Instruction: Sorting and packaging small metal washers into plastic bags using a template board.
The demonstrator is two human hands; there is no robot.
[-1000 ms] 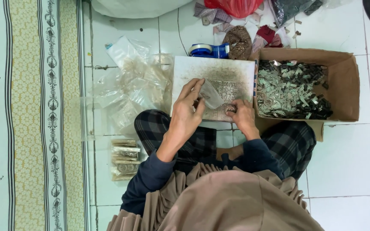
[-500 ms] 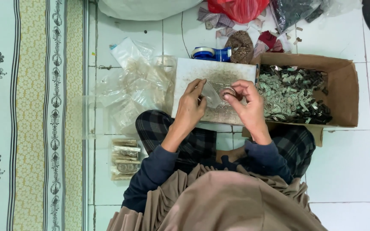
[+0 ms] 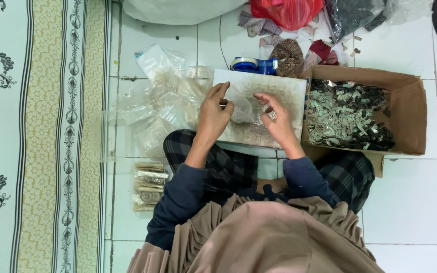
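My left hand (image 3: pixel 213 114) pinches a small clear bag (image 3: pixel 241 107) open over the white board (image 3: pixel 259 134); my right hand (image 3: pixel 276 121), fingers loosely curled, picks small pieces beside it.

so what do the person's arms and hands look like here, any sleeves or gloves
Both arms wear long dark navy sleeves, the left sleeve and the right sleeve, each ending at the wrist in a plain cuff. The left hand and right hand are bare: no gloves. No rings, watch or bracelet can be made out at this size.
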